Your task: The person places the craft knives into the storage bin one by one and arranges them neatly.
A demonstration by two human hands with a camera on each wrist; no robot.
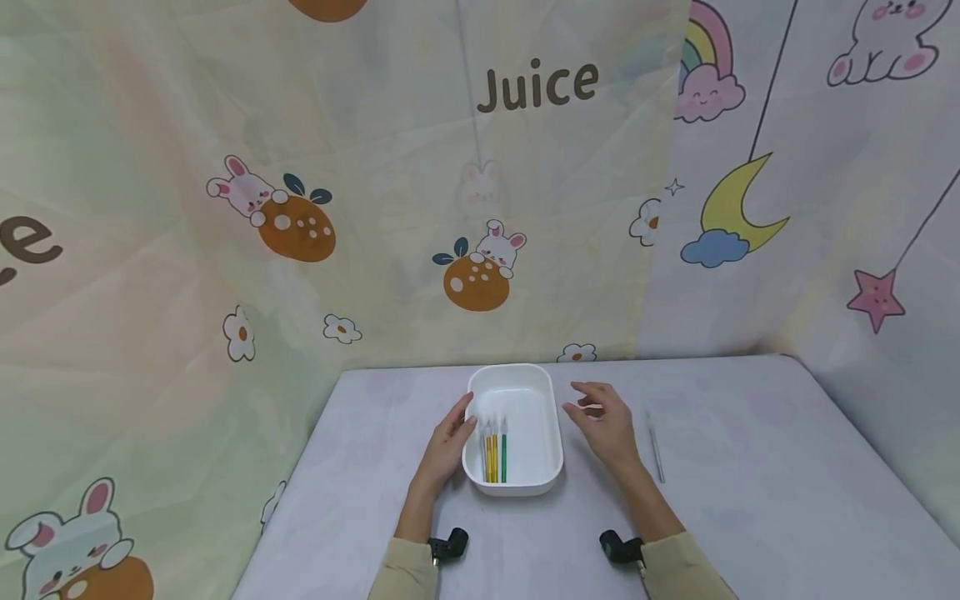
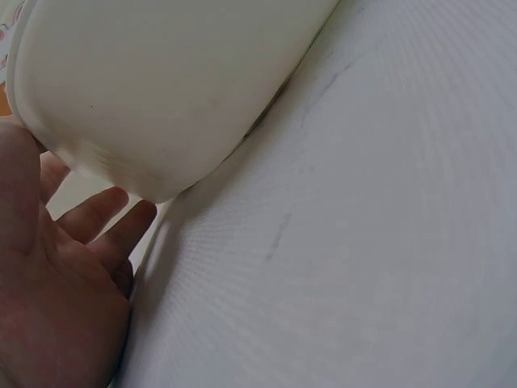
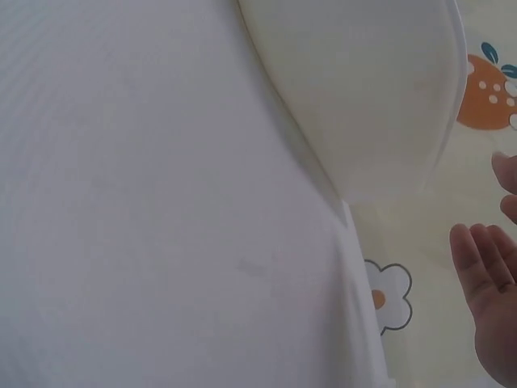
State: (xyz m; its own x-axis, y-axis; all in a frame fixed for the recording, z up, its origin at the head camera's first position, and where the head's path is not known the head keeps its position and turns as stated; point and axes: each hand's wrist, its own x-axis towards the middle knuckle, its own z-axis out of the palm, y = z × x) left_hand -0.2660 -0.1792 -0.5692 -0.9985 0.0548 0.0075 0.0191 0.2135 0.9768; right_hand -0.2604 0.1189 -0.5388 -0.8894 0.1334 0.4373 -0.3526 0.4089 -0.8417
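Note:
A white rectangular tray (image 1: pixel 536 450) sits on the table in the head view. Slim pen-like sticks (image 1: pixel 492 457) with yellow, green and pale bodies and whitish upper ends lie side by side in its left half. At the tray's left side, my left hand (image 1: pixel 445 450) holds the rim, thumb over the edge and fingers against the outer wall. The left wrist view shows those fingertips (image 2: pixel 137 214) right at the wall's underside. My right hand (image 1: pixel 607 425) hovers off the tray's right side, fingers loosely bent, thumb apart, nothing between them.
A thin clear stick (image 1: pixel 656 450) lies on the white-covered table (image 1: pixel 750 500), right of my right forearm. Printed fabric (image 1: pixel 405 167) with cartoon rabbits hangs along the table's back edge and both sides. Each wrist carries a small black camera (image 1: pixel 450 546).

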